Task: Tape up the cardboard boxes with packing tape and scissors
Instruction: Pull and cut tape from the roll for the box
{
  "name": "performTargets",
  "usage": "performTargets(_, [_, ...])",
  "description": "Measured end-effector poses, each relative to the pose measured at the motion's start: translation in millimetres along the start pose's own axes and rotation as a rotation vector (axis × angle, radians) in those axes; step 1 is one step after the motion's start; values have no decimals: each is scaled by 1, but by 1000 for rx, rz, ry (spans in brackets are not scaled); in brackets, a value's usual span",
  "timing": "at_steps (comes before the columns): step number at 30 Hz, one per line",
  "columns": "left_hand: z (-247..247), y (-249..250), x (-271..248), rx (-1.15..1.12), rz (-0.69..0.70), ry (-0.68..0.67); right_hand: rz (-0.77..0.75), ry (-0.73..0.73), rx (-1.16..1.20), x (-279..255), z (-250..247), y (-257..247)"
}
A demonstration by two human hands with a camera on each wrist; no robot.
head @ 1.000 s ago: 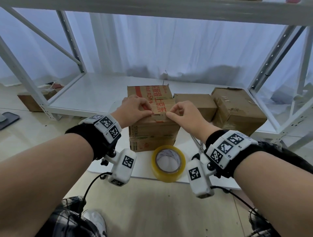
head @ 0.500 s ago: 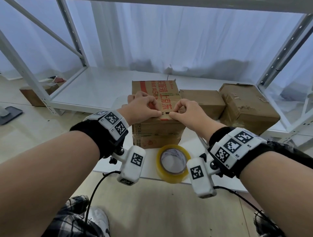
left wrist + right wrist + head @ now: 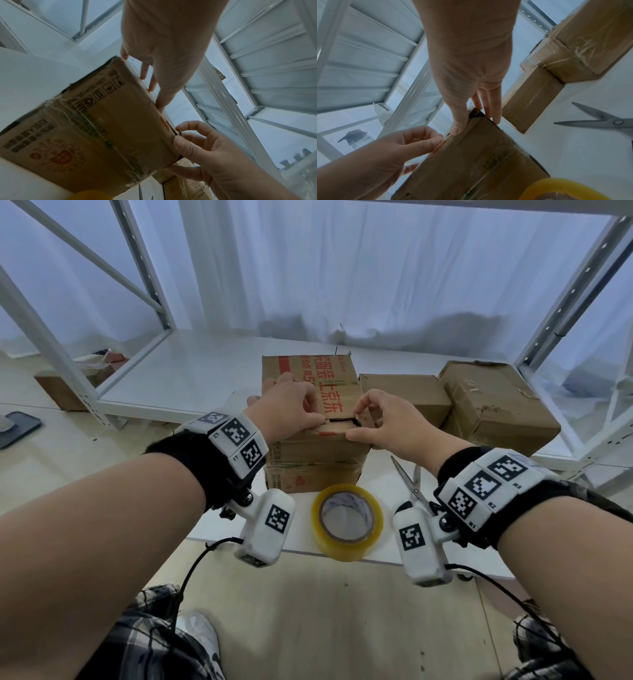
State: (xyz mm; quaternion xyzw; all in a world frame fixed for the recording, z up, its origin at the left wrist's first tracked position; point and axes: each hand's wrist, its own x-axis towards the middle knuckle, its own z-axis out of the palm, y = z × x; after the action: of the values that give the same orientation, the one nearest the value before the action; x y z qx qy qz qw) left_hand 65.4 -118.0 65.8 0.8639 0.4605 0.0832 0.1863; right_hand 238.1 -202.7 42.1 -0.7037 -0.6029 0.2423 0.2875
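Your left hand (image 3: 286, 409) and right hand (image 3: 387, 419) pinch the flaps of the box (image 3: 310, 392) on the table (image 3: 383, 474), closing its seam, so next you need the tape (image 3: 346, 521) and the scissors (image 3: 409, 481) lying near.

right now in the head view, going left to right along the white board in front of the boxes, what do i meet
Yellowish roll of clear packing tape → steel scissors lying with blades apart. Behind them, left to right: printed cardboard box held by both hands → small plain cardboard box → larger crumpled cardboard box.
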Motion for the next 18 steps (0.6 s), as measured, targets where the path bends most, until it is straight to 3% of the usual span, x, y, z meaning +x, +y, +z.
performTargets(10, [1,-9,-4,-3,157,-53,-31,-48,66,-7,-10,5])
performTargets(18, [6,0,2,-58,201,-122,-28,-46,121,-8,-9,6])
